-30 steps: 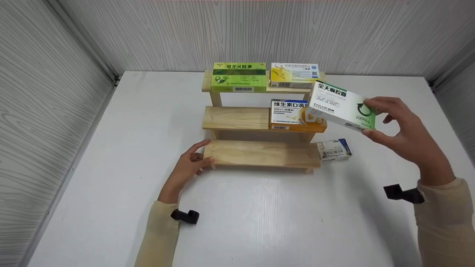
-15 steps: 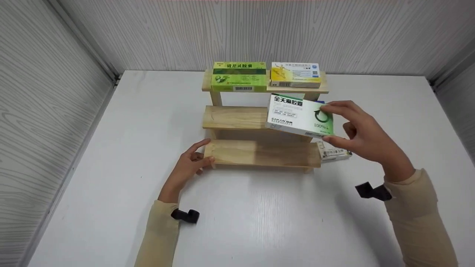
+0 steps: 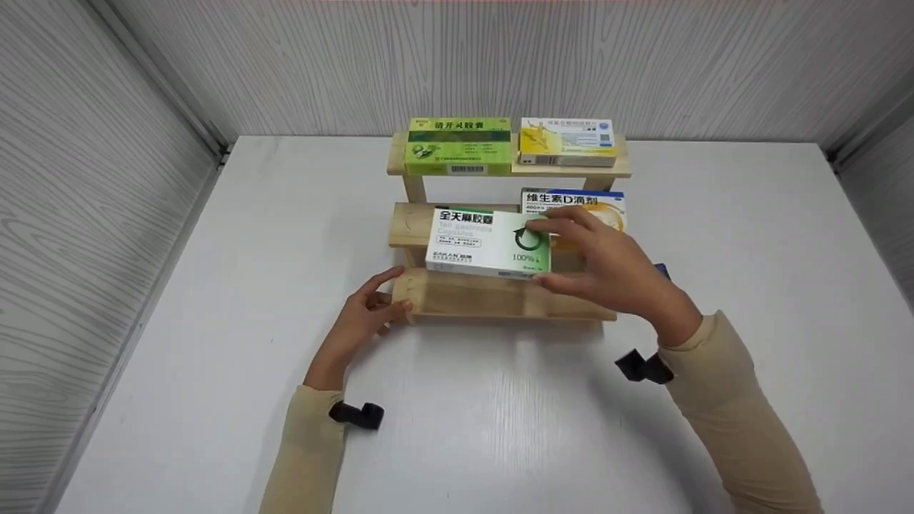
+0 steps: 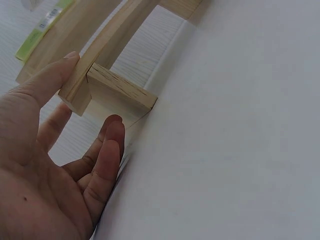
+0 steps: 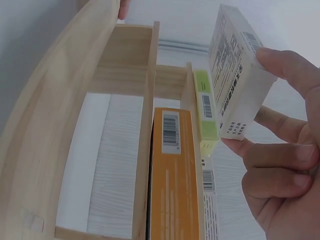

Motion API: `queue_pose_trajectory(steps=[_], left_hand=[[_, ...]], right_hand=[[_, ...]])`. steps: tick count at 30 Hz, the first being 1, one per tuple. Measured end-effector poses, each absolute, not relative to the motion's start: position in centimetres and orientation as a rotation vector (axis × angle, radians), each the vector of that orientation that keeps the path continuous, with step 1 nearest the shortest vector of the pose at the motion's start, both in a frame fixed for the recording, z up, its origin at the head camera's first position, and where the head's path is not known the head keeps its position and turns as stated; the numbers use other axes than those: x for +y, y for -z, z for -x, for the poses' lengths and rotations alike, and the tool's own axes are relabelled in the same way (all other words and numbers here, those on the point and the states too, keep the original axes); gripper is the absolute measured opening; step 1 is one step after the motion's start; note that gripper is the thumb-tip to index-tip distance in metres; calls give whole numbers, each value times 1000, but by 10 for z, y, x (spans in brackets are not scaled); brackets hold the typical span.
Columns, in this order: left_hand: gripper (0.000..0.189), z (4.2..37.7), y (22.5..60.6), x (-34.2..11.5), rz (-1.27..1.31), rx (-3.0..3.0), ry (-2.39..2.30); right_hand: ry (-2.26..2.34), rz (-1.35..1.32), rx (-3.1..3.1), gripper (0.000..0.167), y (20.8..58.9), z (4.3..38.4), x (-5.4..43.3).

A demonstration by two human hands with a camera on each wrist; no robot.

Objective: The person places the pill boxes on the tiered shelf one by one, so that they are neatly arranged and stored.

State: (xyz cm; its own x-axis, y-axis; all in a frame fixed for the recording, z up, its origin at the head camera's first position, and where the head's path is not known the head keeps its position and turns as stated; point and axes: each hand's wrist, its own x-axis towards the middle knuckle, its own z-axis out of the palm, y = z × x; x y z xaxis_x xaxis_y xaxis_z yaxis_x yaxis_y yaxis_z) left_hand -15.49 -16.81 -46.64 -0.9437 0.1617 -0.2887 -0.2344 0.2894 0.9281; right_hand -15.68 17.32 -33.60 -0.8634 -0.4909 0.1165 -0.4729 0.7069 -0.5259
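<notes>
A white and green medicine box (image 3: 468, 241) is pinched at its right end between the thumb and fingers of my right hand (image 3: 614, 264). It is held in the air before the middle step of a three-step wooden display rack (image 3: 485, 296); the right wrist view shows the box's printed side (image 5: 237, 75). My left hand (image 3: 360, 314) grips the left end of the rack's lowest step, with the thumb at its front edge and the index finger at the back. In the left wrist view, the thumb (image 4: 60, 72) lies against the step board (image 4: 92, 57).
On the top step stand a green medicine box (image 3: 459, 146) and a white-yellow one (image 3: 568, 141). An orange and white vitamin D box (image 3: 571, 200) sits on the middle step's right half, partly hidden. A blue corner of another box (image 3: 663, 270) shows behind my right wrist.
My right hand has carried the white and green box leftward, from right of the rack to the front of the middle step's left half. My left hand has stayed put.
</notes>
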Motion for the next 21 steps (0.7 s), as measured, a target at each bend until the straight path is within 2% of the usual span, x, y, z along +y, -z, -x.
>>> queue_pose_trajectory(steps=[3,21], left_hand=[[61,160,480,-171,86,2247,-1694],[62,159,478,-169,89,2278,-1667]], right_hand=[[818,823,2909,60,337,158,163],[465,817,3012,61,350,174,122]])
